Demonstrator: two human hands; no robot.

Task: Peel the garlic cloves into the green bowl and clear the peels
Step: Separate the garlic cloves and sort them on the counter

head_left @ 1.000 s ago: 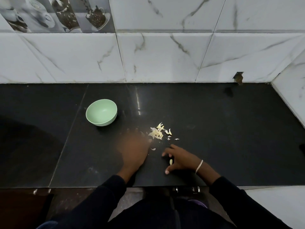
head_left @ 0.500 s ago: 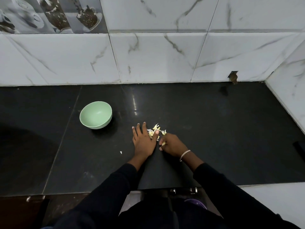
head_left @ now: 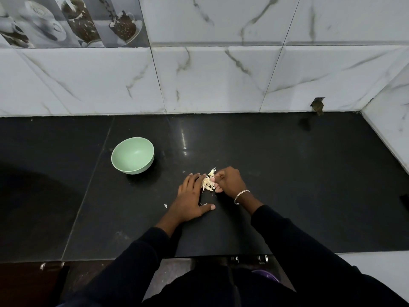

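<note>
On the black counter [head_left: 287, 173], a small heap of pale peels [head_left: 209, 182] lies pressed between two hands. It sits near the middle of the surface, right of the green bowl [head_left: 132, 155] and well apart from it. The heap is longer than it is wide. Its long axis runs from near to far, with the far tip leaning slightly right. The bowl stands upright with its mouth facing up, to the left and a little farther back. I see the left hand [head_left: 192, 196] lying palm down on the counter, fingers straight and together, pointing far and slightly right. The thumb is spread to the right, and the index-finger edge lies against the heap's left side. The right hand [head_left: 228, 180] comes in from the near right with knuckles up and a bracelet [head_left: 241, 194] at the wrist. Its fingers [head_left: 216, 185] curl down and left, with the tips touching the heap's right side. I cannot tell whether they pinch any peel. One loose shred [head_left: 203, 204] lies beside the left thumb, and a tiny fleck [head_left: 165, 205] sits just left of that wrist. A marble-tiled wall [head_left: 221, 80] rises behind the counter.
</note>
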